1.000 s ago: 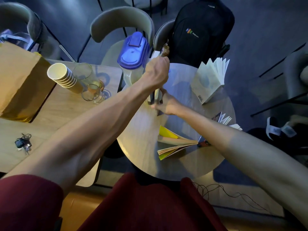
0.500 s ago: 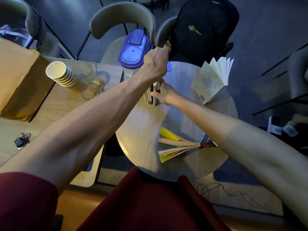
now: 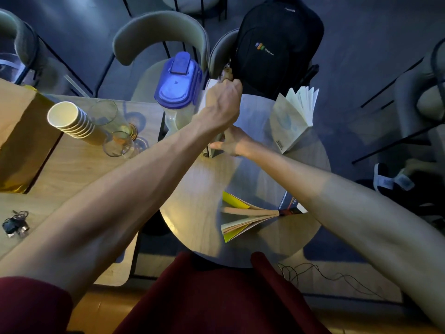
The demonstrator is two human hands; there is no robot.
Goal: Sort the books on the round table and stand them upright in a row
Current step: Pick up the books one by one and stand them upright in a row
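A few upright books point(image 3: 212, 150) stand at the far left of the round table point(image 3: 199, 213), mostly hidden by my arms. My left hand point(image 3: 222, 102) grips their top edge from above. My right hand point(image 3: 232, 143) presses flat against their right side near the base. A pale book point(image 3: 292, 116) stands fanned open at the table's far right. A yellow-covered book point(image 3: 243, 216) lies open near the front. A dark book point(image 3: 290, 204) lies beside it, partly under my right forearm.
A blue-lidded pitcher point(image 3: 178, 88) stands just left of the upright books. The adjoining table holds stacked paper cups point(image 3: 69, 119), two glasses point(image 3: 118, 143), a brown paper bag point(image 3: 19, 138) and keys point(image 3: 14, 224). A black backpack point(image 3: 277, 44) sits on a chair behind.
My left hand has shifted slightly up and back along the tops of the books. My right hand stays pressed against their side. The view has tilted a little.
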